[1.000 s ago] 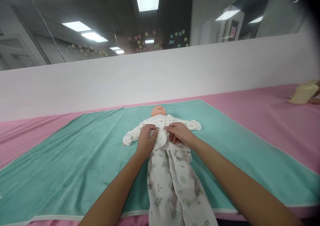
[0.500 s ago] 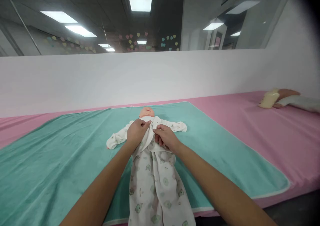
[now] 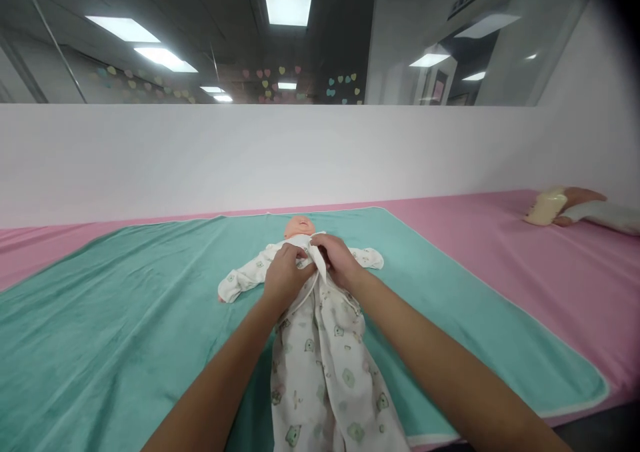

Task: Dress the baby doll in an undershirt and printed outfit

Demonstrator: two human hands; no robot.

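Note:
A baby doll lies on its back with its head away from me, its arms spread to both sides. It wears a white romper printed with small green bears, its long legs reaching toward me. Over the chest, my left hand is closed on the near side of the romper's front. My right hand pinches the overlapping front edge, lifting a white fold between the two hands. The fingertips of both hands are partly hidden by cloth. Part of the doll's right-hand sleeve shows past my right hand.
A teal blanket with a pale border lies under the doll, over a pink cover. At the far right are a yellowish bottle and a doll-like limb with white cloth. A white wall with glass above stands behind.
My right hand has moved up to the romper's collar area and lifts the front edge. My left hand has shifted slightly lower on the chest. The view has moved a little.

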